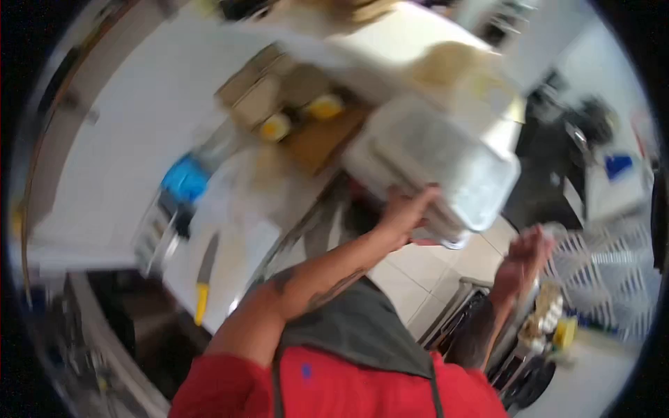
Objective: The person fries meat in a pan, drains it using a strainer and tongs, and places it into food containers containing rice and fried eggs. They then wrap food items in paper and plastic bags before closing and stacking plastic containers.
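Observation:
My left hand [408, 217] is closed on the near edge of a pale, rectangular plastic container [453, 164]. Blur hides whether this is one box or a small stack. It hangs tilted over the counter's edge and the tiled floor. Off to the right, my right hand [524, 261] is raised beside a white slatted plastic basket [603, 265]. Its fingers are smeared by motion, and I cannot tell whether they touch the basket.
On the counter [132, 132] are an open cardboard carton [261, 90], two yellow-and-white pieces [275, 127], a brown board [322, 143], a blue item [185, 177] and a knife with a yellow handle [202, 303]. Tiled floor [411, 279] shows below.

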